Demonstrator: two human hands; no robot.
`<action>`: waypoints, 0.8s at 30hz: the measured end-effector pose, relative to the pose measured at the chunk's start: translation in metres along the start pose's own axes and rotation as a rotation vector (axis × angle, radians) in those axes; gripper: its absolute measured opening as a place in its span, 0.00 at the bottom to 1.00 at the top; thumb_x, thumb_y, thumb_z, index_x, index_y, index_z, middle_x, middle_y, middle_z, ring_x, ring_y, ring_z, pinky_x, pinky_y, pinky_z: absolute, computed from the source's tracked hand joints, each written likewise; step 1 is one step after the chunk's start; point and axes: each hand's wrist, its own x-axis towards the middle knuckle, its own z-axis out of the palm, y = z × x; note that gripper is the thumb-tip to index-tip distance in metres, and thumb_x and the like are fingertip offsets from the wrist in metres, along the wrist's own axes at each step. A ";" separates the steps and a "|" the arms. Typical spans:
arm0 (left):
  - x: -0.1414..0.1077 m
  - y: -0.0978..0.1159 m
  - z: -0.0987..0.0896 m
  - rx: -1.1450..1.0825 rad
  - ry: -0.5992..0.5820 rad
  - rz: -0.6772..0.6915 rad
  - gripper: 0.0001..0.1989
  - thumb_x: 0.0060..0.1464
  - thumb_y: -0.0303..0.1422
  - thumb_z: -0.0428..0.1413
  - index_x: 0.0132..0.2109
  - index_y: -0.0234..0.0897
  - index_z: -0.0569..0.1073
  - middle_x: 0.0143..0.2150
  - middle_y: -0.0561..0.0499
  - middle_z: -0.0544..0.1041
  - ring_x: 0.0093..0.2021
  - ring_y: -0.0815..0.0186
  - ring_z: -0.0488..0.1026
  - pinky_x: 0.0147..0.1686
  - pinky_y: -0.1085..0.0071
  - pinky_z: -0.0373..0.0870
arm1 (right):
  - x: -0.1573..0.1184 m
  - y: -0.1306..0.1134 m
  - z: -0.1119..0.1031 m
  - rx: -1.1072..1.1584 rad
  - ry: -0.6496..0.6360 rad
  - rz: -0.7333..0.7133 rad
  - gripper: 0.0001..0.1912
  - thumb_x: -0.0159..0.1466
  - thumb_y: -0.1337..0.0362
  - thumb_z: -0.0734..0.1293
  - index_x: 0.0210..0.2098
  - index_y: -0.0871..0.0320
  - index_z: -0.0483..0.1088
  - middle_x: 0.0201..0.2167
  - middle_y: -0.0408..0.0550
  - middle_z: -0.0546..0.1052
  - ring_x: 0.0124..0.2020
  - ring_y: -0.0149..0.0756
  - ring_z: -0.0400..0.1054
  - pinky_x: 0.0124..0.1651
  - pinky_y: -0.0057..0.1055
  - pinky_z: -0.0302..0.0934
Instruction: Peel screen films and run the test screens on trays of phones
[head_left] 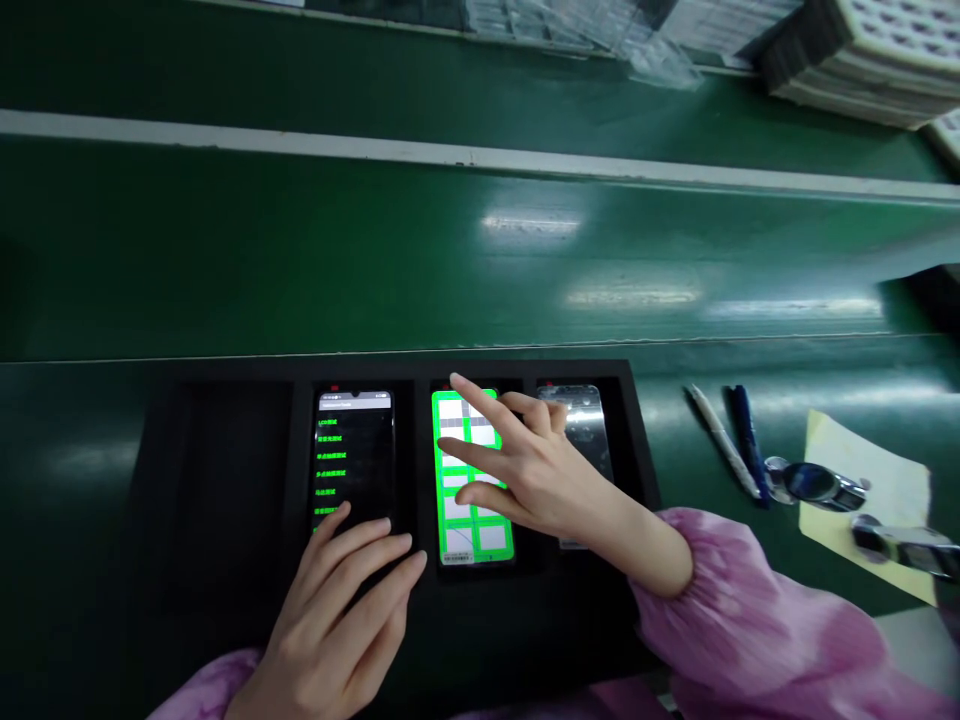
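Note:
Several recesses divide a black tray, and three phones lie in them. My right hand reaches over the middle phone, its fingers spread above or on the screen; contact is unclear. That screen is lit with a green grid over white blocks. My left hand lies with fingers stretched out over the lower part of the left phone, which displays green text lines on black. Behind my right wrist, the third phone has a dark, reflective screen and is partly covered. Neither hand holds anything.
To the right of the tray lie a white pen and a blue pen. Shiny metal-and-dark objects rest by a yellow paper. A stack of pale trays and clear plastic sit on the upper shelf.

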 end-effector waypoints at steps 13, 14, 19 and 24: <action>-0.002 0.000 0.001 -0.010 -0.018 -0.008 0.21 0.63 0.17 0.58 0.61 0.32 0.76 0.55 0.46 0.79 0.63 0.59 0.71 0.72 0.49 0.63 | -0.029 0.035 -0.015 0.022 -0.037 0.154 0.27 0.78 0.46 0.53 0.59 0.47 0.78 0.77 0.56 0.49 0.58 0.60 0.59 0.47 0.49 0.56; -0.003 0.000 0.001 -0.011 -0.021 -0.008 0.21 0.63 0.17 0.58 0.61 0.32 0.76 0.56 0.46 0.79 0.64 0.59 0.71 0.72 0.49 0.63 | -0.032 0.037 -0.017 0.020 -0.037 0.168 0.28 0.78 0.46 0.53 0.59 0.47 0.78 0.77 0.56 0.49 0.58 0.59 0.59 0.47 0.49 0.56; -0.002 -0.001 0.001 -0.002 -0.013 0.002 0.20 0.65 0.19 0.58 0.61 0.34 0.76 0.55 0.47 0.79 0.64 0.59 0.71 0.71 0.50 0.63 | -0.021 0.030 -0.012 0.019 -0.047 0.122 0.27 0.77 0.45 0.54 0.59 0.47 0.78 0.78 0.57 0.49 0.59 0.61 0.59 0.49 0.51 0.56; 0.002 0.000 0.000 0.002 -0.010 -0.019 0.20 0.63 0.17 0.57 0.59 0.33 0.76 0.54 0.47 0.80 0.63 0.60 0.71 0.72 0.52 0.64 | 0.006 0.024 -0.004 -0.010 -0.038 0.136 0.27 0.78 0.45 0.53 0.60 0.46 0.77 0.78 0.57 0.49 0.59 0.62 0.59 0.46 0.48 0.56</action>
